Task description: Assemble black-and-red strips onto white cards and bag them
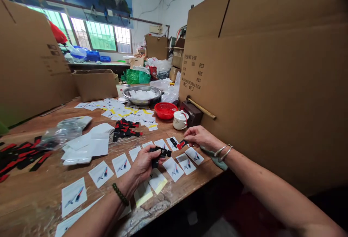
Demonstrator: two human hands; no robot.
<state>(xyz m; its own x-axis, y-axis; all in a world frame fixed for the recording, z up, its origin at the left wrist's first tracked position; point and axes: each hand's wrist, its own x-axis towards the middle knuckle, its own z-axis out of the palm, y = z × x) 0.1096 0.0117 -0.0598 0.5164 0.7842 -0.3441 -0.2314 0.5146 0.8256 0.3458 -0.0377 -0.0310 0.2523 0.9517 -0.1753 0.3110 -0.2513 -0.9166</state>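
Several flat black pieces (164, 152) are in my left hand (144, 164), its fingers closed around them. My right hand (200, 138) pinches a flat black-and-red piece (182, 144) by its end, low over the far right of the card rows. Below it lies a white card (172, 143) with a black piece on it. Other white picture cards (174, 169) are spread in rows along the table's front, some partly hidden under my left arm. Beyond my left hand is a pile of black and red pieces (125, 129).
A larger black-and-red pile (21, 156), white sheets (86, 144) and clear plastic bags (63, 132) lie left. Farther back are scattered cards (116, 109), a metal basin (142, 101), a red basket (165, 116) and a lidded white cup (179, 124). A large cardboard box (261, 84) walls the right.
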